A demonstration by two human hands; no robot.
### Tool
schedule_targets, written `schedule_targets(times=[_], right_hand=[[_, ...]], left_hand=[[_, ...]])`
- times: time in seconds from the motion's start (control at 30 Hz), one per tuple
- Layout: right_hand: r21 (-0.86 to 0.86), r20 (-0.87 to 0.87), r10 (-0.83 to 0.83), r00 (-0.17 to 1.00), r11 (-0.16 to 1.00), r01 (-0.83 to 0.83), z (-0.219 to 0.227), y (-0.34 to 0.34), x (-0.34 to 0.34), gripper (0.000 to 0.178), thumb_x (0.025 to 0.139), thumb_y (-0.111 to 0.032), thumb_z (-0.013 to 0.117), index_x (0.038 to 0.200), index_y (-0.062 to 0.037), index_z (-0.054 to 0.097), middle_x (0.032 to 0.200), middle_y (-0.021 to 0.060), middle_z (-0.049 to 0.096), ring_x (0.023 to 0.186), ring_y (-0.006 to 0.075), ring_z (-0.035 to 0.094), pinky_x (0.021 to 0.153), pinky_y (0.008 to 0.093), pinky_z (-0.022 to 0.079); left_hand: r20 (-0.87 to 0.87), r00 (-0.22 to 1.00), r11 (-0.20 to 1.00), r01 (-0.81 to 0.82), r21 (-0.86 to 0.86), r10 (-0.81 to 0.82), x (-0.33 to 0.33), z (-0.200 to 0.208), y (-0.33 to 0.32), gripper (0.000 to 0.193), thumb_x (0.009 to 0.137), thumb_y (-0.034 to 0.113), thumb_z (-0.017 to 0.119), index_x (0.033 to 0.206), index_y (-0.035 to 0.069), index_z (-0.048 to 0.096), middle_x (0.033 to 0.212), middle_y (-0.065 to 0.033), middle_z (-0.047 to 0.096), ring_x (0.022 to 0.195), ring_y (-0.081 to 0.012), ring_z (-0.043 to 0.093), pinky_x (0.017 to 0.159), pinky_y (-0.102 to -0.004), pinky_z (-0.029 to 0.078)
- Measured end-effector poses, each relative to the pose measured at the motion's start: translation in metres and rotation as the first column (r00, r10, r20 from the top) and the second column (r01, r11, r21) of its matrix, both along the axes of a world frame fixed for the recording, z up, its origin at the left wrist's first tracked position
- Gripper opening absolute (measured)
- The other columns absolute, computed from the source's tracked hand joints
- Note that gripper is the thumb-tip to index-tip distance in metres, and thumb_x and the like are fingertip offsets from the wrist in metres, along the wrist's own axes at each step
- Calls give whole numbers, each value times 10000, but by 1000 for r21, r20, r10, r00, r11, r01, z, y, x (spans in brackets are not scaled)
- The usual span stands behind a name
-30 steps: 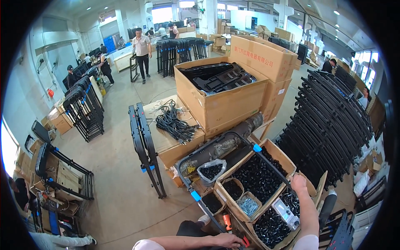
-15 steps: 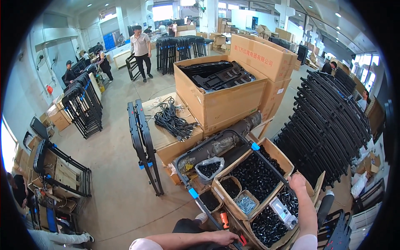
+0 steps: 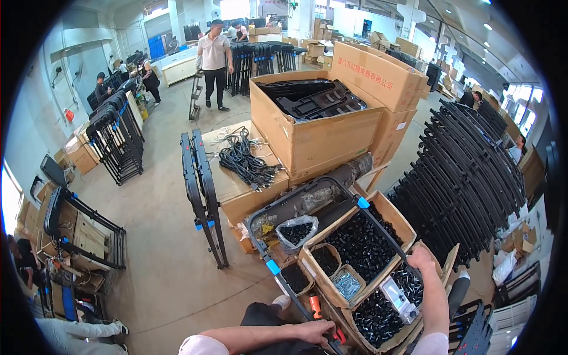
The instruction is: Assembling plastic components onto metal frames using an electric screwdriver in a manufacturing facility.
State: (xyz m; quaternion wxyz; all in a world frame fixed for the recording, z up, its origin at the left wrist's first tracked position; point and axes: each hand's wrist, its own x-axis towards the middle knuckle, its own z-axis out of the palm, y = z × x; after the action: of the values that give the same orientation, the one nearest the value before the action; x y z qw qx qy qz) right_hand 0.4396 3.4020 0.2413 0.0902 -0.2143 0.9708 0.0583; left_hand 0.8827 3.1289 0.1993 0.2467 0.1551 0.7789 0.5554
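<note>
A black U-shaped tubular frame (image 3: pixel 256 238) with blue bands on both legs slants over the parts boxes, its bend away from me. My right hand (image 3: pixel 420 258) is closed round the end part of its right leg, above a box of small black parts (image 3: pixel 373 322). Down by the left leg, my left hand (image 3: pixel 316 332) is closed, with a red piece (image 3: pixel 339 335) just beside its fingers. An orange cylindrical object (image 3: pixel 315 306) sits close to that hand, partly hidden by the frame. A grey-white device (image 3: pixel 397 300) lies on the black parts.
Small boxes hold black parts and silver screws (image 3: pixel 347 284). Beyond are a cable bundle (image 3: pixel 245 160) and a large carton (image 3: pixel 331 145) of black mouldings. Folded black frames (image 3: pixel 204 189) stand left; a tall frame stack (image 3: pixel 464 183) rises right. A person (image 3: pixel 213 65) walks at the back.
My view has shifted slightly. Both hands stay on the frame's legs, almost unmoved. In the background, the walking person has come a little to the right, with the carried frame now turned.
</note>
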Motion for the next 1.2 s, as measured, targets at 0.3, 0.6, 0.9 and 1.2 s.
schedule_targets(times=[0.3,0.6,0.9,1.2], right_hand=[[115,-176,13,984,993,8,34,-24,30,601,1037,-547,535,1053,-4,790,1087,241,774,1066,378,748,962,485,576],[146,-145,-42,989,987,63,22,-27,15,637,1033,-575,492,1078,-19,799,1143,237,767,1116,383,737,998,479,564],[147,-122,-21,992,988,39,22,-30,5,611,1012,-565,550,1065,2,772,1134,239,765,1113,391,731,985,488,566],[107,-114,4,993,994,8,28,-28,13,487,945,-453,637,1042,5,771,1086,270,757,1059,437,732,966,530,575]], left_hand=[[207,964,985,157,76,-169,-4,24,-3,406,1031,224,536,1429,163,590,1137,-158,720,1073,-311,697,954,-444,529],[23,996,996,90,7,-90,3,16,0,442,976,223,654,1397,107,583,1216,-174,686,1076,-339,681,938,-466,536],[-446,884,990,141,-29,-139,-1,-4,-13,468,975,111,613,1435,54,544,1304,-165,602,1233,-369,576,1103,-467,440],[-429,859,956,210,-205,-280,-11,-3,-33,594,985,500,677,1408,113,523,1106,-162,713,1000,-394,701,831,-495,574]])
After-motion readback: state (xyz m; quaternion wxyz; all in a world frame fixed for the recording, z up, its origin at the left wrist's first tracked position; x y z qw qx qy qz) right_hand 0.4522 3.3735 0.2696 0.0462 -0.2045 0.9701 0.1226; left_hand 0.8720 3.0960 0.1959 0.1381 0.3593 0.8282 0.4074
